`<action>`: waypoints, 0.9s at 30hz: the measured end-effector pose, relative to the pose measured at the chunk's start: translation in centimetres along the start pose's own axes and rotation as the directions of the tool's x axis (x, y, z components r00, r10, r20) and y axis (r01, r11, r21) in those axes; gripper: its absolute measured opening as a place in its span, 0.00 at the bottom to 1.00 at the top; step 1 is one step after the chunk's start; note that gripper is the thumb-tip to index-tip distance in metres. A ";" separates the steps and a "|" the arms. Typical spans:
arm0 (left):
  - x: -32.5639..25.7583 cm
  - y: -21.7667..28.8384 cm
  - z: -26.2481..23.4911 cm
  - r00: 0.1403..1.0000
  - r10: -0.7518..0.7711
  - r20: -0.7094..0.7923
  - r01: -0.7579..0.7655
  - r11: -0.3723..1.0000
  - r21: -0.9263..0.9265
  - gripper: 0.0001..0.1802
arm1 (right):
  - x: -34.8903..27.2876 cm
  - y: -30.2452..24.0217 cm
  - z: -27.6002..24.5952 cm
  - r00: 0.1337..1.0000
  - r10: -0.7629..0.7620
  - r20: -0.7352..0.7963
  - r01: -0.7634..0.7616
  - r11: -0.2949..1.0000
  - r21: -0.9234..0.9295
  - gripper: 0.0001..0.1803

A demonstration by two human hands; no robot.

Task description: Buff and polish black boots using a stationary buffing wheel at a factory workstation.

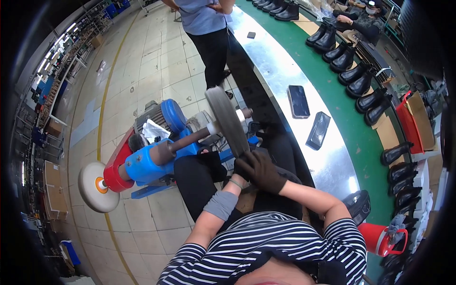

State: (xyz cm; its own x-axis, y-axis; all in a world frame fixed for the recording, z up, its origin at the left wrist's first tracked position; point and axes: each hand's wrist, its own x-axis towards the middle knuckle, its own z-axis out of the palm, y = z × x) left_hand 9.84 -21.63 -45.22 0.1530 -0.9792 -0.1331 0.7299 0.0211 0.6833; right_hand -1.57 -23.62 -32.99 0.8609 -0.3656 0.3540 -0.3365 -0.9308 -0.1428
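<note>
A grey buffing wheel (227,118) stands in front of me on the shaft of a blue and red polishing machine (147,161). Just below its lower rim is my right hand (263,173), in a dark brown glove, with the fingers bent over toward my left hand. My left hand (241,170) is gloved too and lies close against the right one, its fingers mostly hidden. Both are right by the wheel. Dark shapes surround the hands, so whatever they grip cannot be made out.
A second, pale wheel (99,187) is at the machine's left end. On the right, a metal bench (289,71) carries a phone (298,101) and a black case (318,130). Black boots (358,83) line a green belt (375,175). A red mug (377,237) stands nearby. One person (204,28) stands ahead.
</note>
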 end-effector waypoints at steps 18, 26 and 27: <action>3.7 -1.0 -9.4 0.982 -0.179 -0.052 0.037 0.463 -0.886 0.27 | -3.5 6.4 1.3 0.952 0.129 -0.277 -0.185 0.964 -0.189 0.37; -0.3 3.3 -5.4 0.940 0.299 0.162 -0.162 0.813 -0.558 0.26 | -2.0 6.5 2.8 0.981 0.049 -0.186 -0.065 0.994 -0.082 0.37; -0.8 3.9 -4.2 0.915 0.363 0.174 -0.233 0.830 -0.506 0.26 | -2.1 6.6 2.7 0.976 0.033 -0.216 -0.041 0.998 -0.036 0.37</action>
State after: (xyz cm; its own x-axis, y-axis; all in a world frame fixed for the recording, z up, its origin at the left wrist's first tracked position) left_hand 15.39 -19.91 -45.48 0.2890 -0.9239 0.2510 0.9078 0.3477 0.2347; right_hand -4.59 -28.94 -37.18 0.7468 -0.3880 0.5401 -0.3856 -0.9144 -0.1236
